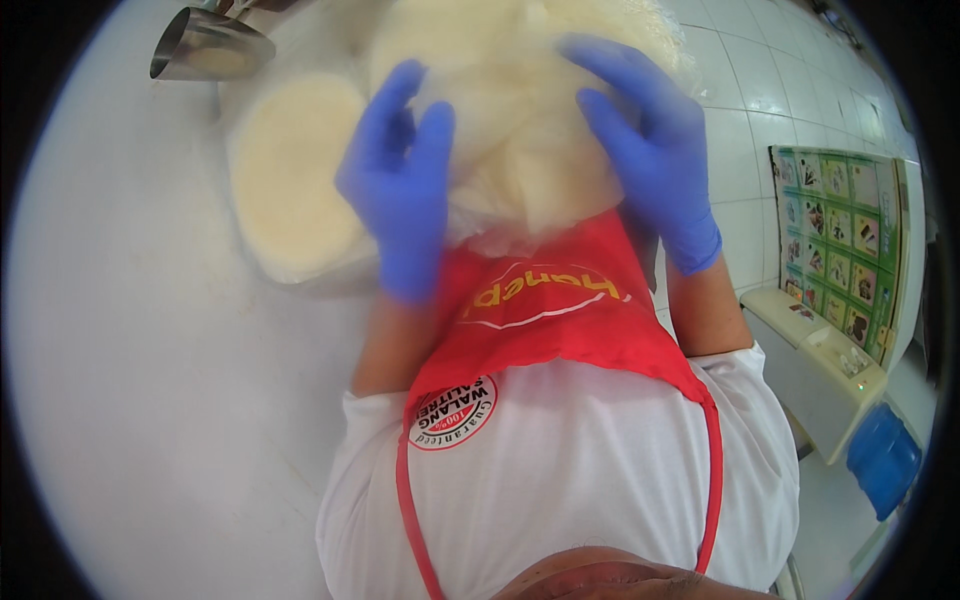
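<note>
Both my hands wear blue gloves. My left hand (398, 175) hovers at the left side of a loose heap of thin, pale cream sheets (540, 165), its thumb and fingers apart and slightly curved. On the heap's right side is my right hand (655, 150), thumb and index finger spread over the sheets' edge. I see nothing clasped in either hand, though some fingertips are blurred. The sheets lie folded and overlapping on clear plastic (500, 238) in front of my red apron. Left of my left hand, a flat round cream stack (298, 180) sits in clear plastic.
A metal scoop (210, 48) lies at the far left of the white table (160, 330). To the right are a white-tiled surface (735, 135), a green panel with a grid of pictures (838, 240), a cream-coloured unit (815, 360) and a blue plastic container (884, 460).
</note>
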### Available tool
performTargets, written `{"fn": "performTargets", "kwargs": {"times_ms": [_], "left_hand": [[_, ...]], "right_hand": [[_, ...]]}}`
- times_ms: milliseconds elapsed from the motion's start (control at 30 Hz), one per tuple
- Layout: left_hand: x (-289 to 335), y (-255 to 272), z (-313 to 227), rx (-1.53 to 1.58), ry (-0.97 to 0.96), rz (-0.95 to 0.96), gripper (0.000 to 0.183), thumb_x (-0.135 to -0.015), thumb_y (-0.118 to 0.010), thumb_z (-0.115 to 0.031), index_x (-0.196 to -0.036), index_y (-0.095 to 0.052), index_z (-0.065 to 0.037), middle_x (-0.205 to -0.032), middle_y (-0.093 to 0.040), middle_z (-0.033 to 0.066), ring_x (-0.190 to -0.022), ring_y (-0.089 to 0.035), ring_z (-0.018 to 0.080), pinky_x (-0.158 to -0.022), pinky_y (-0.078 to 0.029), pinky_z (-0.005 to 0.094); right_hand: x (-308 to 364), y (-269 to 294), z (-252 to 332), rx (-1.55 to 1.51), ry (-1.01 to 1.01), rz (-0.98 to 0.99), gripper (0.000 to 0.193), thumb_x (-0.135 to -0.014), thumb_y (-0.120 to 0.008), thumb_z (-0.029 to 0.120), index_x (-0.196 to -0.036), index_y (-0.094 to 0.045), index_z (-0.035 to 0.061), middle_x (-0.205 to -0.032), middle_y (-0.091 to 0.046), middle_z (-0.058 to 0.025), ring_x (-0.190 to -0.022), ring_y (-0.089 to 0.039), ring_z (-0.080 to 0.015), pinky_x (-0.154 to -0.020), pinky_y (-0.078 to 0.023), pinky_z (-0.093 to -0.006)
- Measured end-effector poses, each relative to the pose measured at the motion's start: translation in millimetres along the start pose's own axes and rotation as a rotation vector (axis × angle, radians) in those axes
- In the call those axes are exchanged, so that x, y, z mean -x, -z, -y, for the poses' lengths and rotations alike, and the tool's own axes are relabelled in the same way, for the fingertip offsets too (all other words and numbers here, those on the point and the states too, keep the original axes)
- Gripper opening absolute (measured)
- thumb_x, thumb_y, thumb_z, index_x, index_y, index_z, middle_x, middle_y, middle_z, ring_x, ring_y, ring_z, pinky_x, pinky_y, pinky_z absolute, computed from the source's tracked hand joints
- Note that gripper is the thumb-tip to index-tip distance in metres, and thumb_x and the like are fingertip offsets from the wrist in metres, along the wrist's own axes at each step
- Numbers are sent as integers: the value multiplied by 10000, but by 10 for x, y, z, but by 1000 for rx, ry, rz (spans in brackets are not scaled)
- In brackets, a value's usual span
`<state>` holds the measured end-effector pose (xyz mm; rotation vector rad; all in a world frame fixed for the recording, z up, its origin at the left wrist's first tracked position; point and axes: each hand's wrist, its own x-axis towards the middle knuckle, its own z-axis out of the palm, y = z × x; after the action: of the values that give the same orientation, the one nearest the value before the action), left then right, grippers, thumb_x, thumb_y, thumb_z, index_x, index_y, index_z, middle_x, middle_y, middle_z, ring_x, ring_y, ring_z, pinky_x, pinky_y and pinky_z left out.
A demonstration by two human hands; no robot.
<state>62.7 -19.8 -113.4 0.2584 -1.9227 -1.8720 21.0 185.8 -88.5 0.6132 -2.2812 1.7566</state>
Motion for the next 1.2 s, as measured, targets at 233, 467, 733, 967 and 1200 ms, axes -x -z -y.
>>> {"fn": "performTargets", "kwargs": {"times_ms": [233, 467, 733, 967, 1200], "left_hand": [[-84, -257, -103, -37, -172, 208, 473, -808, -813, 57, -1253, -654, 24, -1210, -677, 124, -1183, -618, 175, -999, -507, 326], [-150, -358, -124, -38, -94, 250, 365, -845, -779, 41, -1199, -691, 20, -971, -731, 48, -845, -660, 91, -757, -528, 230], [-206, -383, -131, -101, -81, 133, 154, -827, -765, -48, -975, -759, -3, -851, -745, 52, -753, -641, 74, -685, -526, 251], [-278, -316, -87, -80, -31, -50, 173, -864, -805, -86, -950, -734, 47, -805, -686, 1, -711, -575, 51, -622, -494, 231], [-379, -309, -51, -124, -174, 66, 228, -873, -806, -73, -1053, -735, 46, -902, -723, 30, -793, -623, 68, -721, -510, 233]], "right_hand": [[-39, -74, 91, -180, -125, -17, 211, -909, -717, 15, -1112, -774, 19, -1080, -750, -103, -1054, -692, -193, -950, -533, -296], [-46, -118, 62, 107, 56, -43, 154, -830, -817, 30, -930, -706, -10, -870, -690, -18, -823, -638, -102, -770, -520, -267], [-129, -140, -125, -87, -137, -84, 165, -830, -732, -26, -968, -682, 50, -848, -580, 26, -776, -527, -46, -665, -390, -199], [-197, -96, -23, -20, -22, -179, 124, -884, -664, -14, -1004, -685, 11, -888, -672, -24, -815, -603, -93, -754, -477, -253], [-192, -101, -94, -65, -66, -88, 137, -897, -622, -11, -1025, -670, -22, -910, -689, -60, -868, -638, -109, -792, -503, -274]]}}
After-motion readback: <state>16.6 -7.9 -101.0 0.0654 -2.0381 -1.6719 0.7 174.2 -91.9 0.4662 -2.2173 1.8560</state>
